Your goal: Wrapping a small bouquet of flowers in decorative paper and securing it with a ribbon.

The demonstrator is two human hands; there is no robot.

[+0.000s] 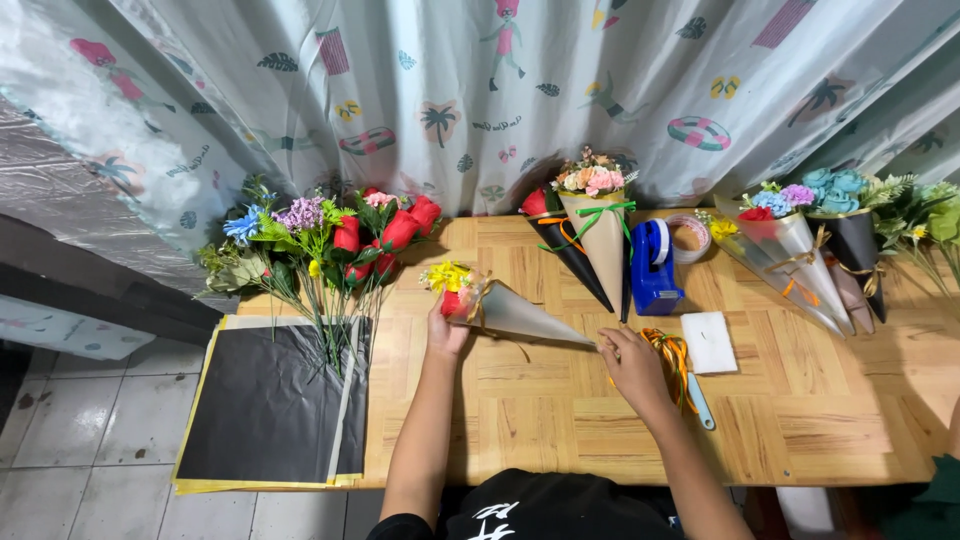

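Holding a little cone bouquet (500, 303) flat over the middle of the table (560, 420), my right hand (632, 365) pinching its tip and my left hand (445, 325) wrapped around the flower end. Orange ribbon (672, 352) sits just beside my right. Finished bouquets (590, 230) line the far edge, loose flowers (320, 240) at the far left corner.

Both forearms are bare from the elbows down, with no sleeves, gloves, watch or rings showing on the left hand (445, 330) or the right hand (632, 365). At the bottom edge of the view, the person wears a black top (545, 508) with white printed markings on the chest; it looks short-sleeved, the dark fabric ending near the left upper arm.
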